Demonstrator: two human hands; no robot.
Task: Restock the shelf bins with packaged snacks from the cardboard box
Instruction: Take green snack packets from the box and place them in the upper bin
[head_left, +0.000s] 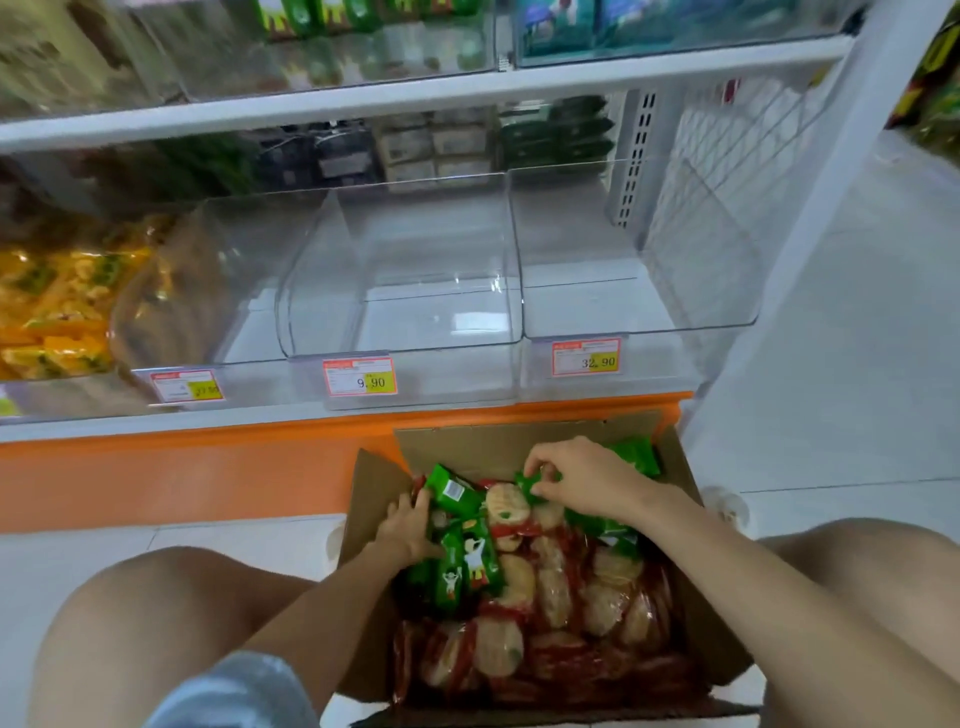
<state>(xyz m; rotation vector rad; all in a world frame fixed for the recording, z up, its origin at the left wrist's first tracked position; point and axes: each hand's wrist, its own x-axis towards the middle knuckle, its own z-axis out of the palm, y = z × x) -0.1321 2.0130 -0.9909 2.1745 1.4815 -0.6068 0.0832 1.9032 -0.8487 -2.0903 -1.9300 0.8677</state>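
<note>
An open cardboard box (498, 447) sits on the floor between my knees, filled with green snack packets (470, 564) and red packs of round crackers (511, 644). My left hand (408, 527) reaches into the box's left side and grips a bunch of green packets. My right hand (576, 475) is at the far side of the box, pinching one green packet (530, 483) between thumb and fingers. Above the box stand three clear shelf bins: the middle one (400, 332) and the right one (634, 317) hold nothing.
The leftmost bin (171, 291) borders a bin of yellow-orange packets (57, 306). Price tags (359, 376) line the shelf edge above an orange base strip (208, 462). Upper shelves hold green and dark packages. White tiled floor lies to the right.
</note>
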